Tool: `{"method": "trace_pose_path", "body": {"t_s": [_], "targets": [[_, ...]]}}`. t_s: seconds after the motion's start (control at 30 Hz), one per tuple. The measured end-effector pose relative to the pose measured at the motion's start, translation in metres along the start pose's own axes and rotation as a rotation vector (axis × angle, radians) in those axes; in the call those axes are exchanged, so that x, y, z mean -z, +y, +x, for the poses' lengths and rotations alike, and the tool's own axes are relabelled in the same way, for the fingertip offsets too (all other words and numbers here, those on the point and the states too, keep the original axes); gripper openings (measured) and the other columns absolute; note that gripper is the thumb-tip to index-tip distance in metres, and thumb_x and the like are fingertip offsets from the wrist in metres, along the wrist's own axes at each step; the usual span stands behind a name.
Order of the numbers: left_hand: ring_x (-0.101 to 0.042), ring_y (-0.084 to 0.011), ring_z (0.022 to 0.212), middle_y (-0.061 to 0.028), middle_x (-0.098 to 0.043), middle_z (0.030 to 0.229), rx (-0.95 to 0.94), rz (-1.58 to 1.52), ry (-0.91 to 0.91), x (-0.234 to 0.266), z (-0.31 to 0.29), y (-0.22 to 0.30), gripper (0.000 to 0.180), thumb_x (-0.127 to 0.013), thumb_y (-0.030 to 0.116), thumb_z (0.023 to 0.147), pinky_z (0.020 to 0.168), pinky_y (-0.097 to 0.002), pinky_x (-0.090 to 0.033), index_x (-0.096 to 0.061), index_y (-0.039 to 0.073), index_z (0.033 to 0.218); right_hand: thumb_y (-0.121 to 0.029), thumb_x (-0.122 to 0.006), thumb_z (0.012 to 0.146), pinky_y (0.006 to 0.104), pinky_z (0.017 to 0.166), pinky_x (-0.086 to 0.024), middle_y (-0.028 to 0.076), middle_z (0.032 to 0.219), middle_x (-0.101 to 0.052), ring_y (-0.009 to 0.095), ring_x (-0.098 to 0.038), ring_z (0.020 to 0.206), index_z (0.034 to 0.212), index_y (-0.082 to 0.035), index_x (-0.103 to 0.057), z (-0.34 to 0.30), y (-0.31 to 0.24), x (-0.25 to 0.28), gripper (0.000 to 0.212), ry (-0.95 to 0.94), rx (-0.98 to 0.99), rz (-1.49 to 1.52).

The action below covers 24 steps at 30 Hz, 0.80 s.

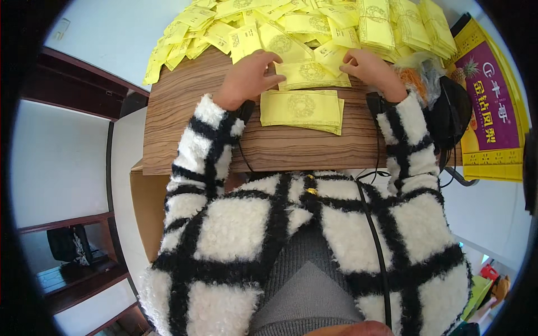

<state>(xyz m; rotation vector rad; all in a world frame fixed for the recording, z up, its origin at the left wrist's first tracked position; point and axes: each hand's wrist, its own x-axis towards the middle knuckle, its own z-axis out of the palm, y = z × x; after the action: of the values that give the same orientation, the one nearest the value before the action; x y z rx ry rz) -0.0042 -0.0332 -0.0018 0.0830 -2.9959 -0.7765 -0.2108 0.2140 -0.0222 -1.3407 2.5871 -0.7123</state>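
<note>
Yellow packets (301,109) lie across the wood-grain table (193,140).

Bare wood of the bench (188,109) gives open room to the left of the left hand (250,75), and also along the near edge, below the small stack (301,109). The far side is blocked by a yellow heap (314,23). Loose packets (314,75) fill the space between both hands; only a narrow gap parts them from the small stack. Beside the right hand (374,73), a plastic bag (432,78), a black object (455,109) and a box (493,95) obstruct the passage. One thin cable (378,147) crosses the wood there.
</note>
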Motion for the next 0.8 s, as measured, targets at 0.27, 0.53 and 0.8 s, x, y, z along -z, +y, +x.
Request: {"method": "trace_pose_path", "body": {"t_s": [0.27, 0.53, 0.8], "targets": [[-0.062, -0.0287, 0.099, -0.0144, -0.062, 0.11, -0.075, 0.138, 0.066, -0.018, 0.009, -0.01, 0.064, -0.081, 0.038, 0.076, 0.087, -0.0366, -0.051, -0.06, 0.004, 0.126, -0.018, -0.072, 0.085, 0.034, 0.074, -0.052, 0.013, 0.092, -0.07, 0.023, -0.066, 0.084, 0.107, 0.0, -0.064, -0.005, -0.006, -0.005, 0.03, -0.116, 0.09, 0.227], [-0.06, -0.0349, 0.106, -0.0196, -0.061, 0.11, -0.061, 0.105, -0.019, -0.021, 0.016, -0.015, 0.071, -0.084, 0.039, 0.065, 0.09, -0.0388, -0.049, -0.061, 0.001, 0.12, -0.013, -0.074, 0.083, 0.0325, 0.079, -0.051, 0.01, 0.102, -0.066, 0.02, -0.062, 0.089, 0.116, -0.002, -0.062, -0.008, -0.015, -0.01, 0.037, -0.173, 0.18, 0.103], [-0.059, -0.0353, 0.103, -0.021, -0.059, 0.104, -0.06, 0.057, -0.025, -0.025, 0.018, -0.018, 0.07, -0.083, 0.037, 0.061, 0.088, -0.0373, -0.049, -0.06, -0.001, 0.115, -0.016, -0.079, 0.077, 0.0339, 0.083, -0.05, 0.011, 0.11, -0.061, 0.023, -0.06, 0.093, 0.126, -0.005, -0.058, -0.012, -0.016, -0.015, 0.054, -0.123, 0.203, 0.053]]}}
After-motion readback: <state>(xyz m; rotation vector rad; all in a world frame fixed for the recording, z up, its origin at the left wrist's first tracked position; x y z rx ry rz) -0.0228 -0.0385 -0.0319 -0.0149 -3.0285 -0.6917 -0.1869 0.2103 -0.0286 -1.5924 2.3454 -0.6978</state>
